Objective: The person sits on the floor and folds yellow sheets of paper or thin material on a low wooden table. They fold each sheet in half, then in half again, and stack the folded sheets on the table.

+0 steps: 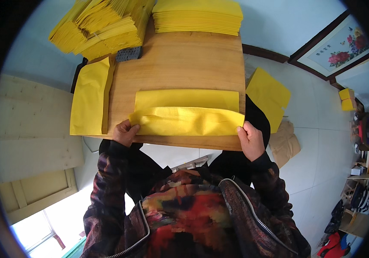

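A yellow sheet [186, 100] lies along the front edge of the wooden table [180, 64], its near part folded up and over toward the far side. The folded part bulges and wrinkles rather than lying flat. My left hand [125, 132] pinches the fold's left end between thumb and fingers. At the right end my right hand [251, 136] grips the other corner, thumb on top. Left of these, another folded yellow piece [90, 98] rests on the table, partly over its left edge.
Stacks of yellow folded pieces [107, 26] and a neat yellow pile [197, 19] stand at the table's far side. Near the left stack lies a dark grey block [129, 53]. A yellow sheet [268, 96] and brown paper [284, 144] are right of the table.
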The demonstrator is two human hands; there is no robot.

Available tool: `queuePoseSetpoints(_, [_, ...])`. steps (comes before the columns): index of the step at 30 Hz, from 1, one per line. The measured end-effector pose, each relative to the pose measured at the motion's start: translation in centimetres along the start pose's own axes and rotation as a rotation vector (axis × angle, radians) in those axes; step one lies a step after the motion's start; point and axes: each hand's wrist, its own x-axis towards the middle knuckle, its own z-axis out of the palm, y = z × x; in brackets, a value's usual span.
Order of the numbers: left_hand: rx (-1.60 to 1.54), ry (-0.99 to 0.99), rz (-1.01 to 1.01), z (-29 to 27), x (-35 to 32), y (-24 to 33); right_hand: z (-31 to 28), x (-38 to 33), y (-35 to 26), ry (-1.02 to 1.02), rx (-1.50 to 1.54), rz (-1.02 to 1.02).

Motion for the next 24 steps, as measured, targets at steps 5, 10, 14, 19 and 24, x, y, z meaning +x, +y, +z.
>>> queuePoseSetpoints(5, [0.125,0.076,0.002,0.8,0.7,0.7,0.5,1.9,0.2,0.004,-0.071,0.055])
queuePoseSetpoints(10, [0.002,0.174,0.044,1.7,1.0,0.0,1.0,2.8,0.5,-0.001,-0.122,0.112])
queuePoseSetpoints(14, [0.08,0.209,0.099,1.8,1.5,-0.8,1.4,3.1,0.4,0.021,-0.282,0.093])
queuePoseSetpoints(19, [-0.008,0.195,0.099,2.1,1.7,-1.9,1.6,3.3,0.2,0.012,-0.396,0.116])
queuePoseSetpoints(24, [-0.011,0.252,0.129,2.6,1.9,-2.1,1.7,3.2,-0.2,0.006,-0.459,0.16])
